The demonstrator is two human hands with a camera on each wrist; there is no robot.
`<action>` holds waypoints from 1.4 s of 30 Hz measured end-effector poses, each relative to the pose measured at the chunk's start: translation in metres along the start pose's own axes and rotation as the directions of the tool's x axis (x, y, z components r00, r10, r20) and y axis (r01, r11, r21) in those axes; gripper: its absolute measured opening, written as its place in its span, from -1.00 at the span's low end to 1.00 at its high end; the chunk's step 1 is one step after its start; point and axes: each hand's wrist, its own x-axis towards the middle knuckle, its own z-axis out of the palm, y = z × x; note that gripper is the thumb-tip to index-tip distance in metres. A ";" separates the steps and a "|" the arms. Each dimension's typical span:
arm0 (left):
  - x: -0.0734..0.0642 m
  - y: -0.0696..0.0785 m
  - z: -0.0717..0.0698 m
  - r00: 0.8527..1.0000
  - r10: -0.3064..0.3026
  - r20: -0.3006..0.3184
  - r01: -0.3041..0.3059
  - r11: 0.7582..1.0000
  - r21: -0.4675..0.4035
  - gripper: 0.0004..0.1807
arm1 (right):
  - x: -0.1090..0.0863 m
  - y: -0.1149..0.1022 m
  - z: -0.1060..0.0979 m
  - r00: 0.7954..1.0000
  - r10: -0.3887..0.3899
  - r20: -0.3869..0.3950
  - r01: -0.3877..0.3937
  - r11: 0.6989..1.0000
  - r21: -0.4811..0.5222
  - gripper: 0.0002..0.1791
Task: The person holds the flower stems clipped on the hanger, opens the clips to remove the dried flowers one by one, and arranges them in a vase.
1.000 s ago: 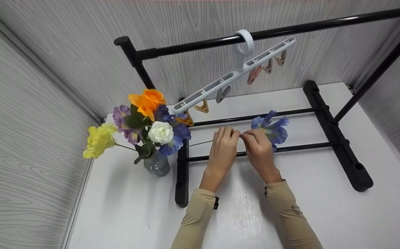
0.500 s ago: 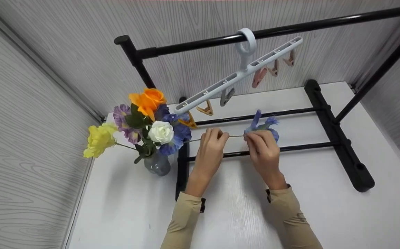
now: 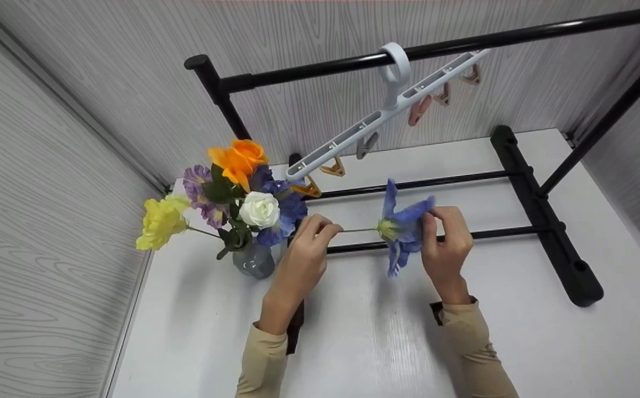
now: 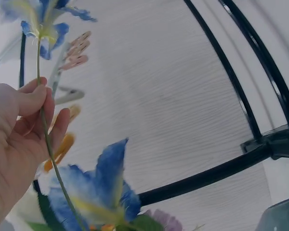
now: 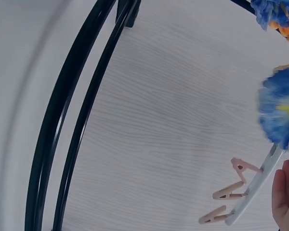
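My left hand (image 3: 306, 251) pinches the thin green stem (image 4: 47, 137) of a blue artificial flower (image 3: 403, 229). The stem lies nearly level in the head view, its bloom facing right with yellow-green at the base. Thumb and finger of my right hand (image 3: 446, 243) meet at the bloom's right-hand petals; the fingertip contact is partly hidden. In the right wrist view this bloom (image 5: 282, 108) is blurred and cut by the frame edge, above the fingers. Left of my left hand, a grey glass vase (image 3: 253, 260) holds orange, white, yellow, purple and blue flowers.
A black rack (image 3: 320, 66) stands over the white table (image 3: 375, 342). From its top bar hangs a light-blue hanger (image 3: 375, 121) with several clothespins, including a pink one (image 3: 419, 110), above my hands. The rack's lower bars (image 3: 497, 232) run behind the hands.
My left hand has slid left along the stem, away from the bloom. My right hand has moved from the bloom's base to its petals on the right. The hanger has swung slightly.
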 end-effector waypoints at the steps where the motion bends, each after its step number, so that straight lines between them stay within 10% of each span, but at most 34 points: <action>1: -0.001 -0.001 -0.004 1.000 0.004 -0.010 -0.005 1.000 -0.020 -0.64 | -0.001 0.001 0.000 1.000 0.010 -0.004 -0.010 1.000 0.001 -0.44; 8: -0.015 -0.015 -0.023 0.990 -0.043 -0.133 0.023 0.990 -0.142 -0.70 | -0.005 0.004 0.001 0.998 0.051 0.023 -0.051 0.998 0.034 -0.43; 15: -0.031 -0.034 -0.011 0.965 -0.107 -0.238 0.065 0.982 -0.177 -0.68 | -0.006 0.004 0.000 0.996 0.038 0.087 -0.040 0.999 0.026 -0.48; 24: -0.029 -0.046 -0.001 0.866 -0.194 -0.461 0.146 0.980 -0.137 -0.75 | -0.009 0.005 0.000 0.992 0.024 0.126 -0.027 0.999 0.017 -0.48; 33: -0.044 -0.064 0.007 0.799 -0.301 -0.520 0.287 0.952 -0.111 -0.87 | -0.013 0.005 -0.001 0.976 0.047 0.214 -0.051 0.999 0.015 -0.58; 42: -0.059 -0.077 0.008 0.720 -0.390 -0.573 0.522 0.849 0.078 -0.97 | -0.014 0.005 -0.002 0.961 0.056 0.271 -0.059 0.998 0.004 -0.87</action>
